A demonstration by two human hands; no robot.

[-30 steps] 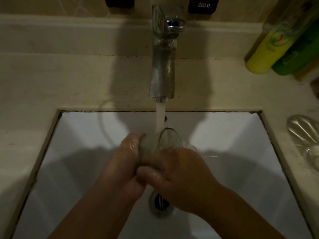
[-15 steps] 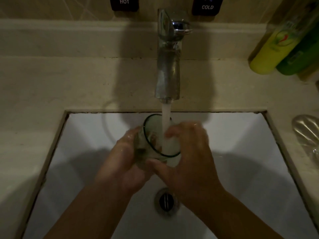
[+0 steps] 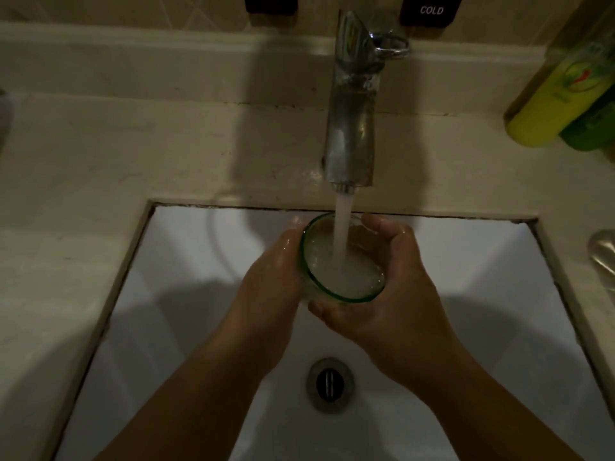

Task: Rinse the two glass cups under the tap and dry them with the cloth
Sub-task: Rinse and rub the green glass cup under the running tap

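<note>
A clear glass cup with a greenish rim is held upright over the white sink, under the running tap. The water stream falls straight into the cup, which is foamy and nearly full. My left hand wraps the cup's left side. On the right side and under the base, my right hand cups it. A second clear glass object lies at the right edge on the counter; I cannot tell whether it is the other cup. No cloth is in view.
The drain sits in the basin below my hands. A yellow bottle and a green bottle lean at the back right of the beige counter. Dark HOT and COLD labels are on the wall above the tap.
The cup went from lying on its side to upright with its mouth under the stream, and it has filled with water. Both hands shifted up toward the tap.
</note>
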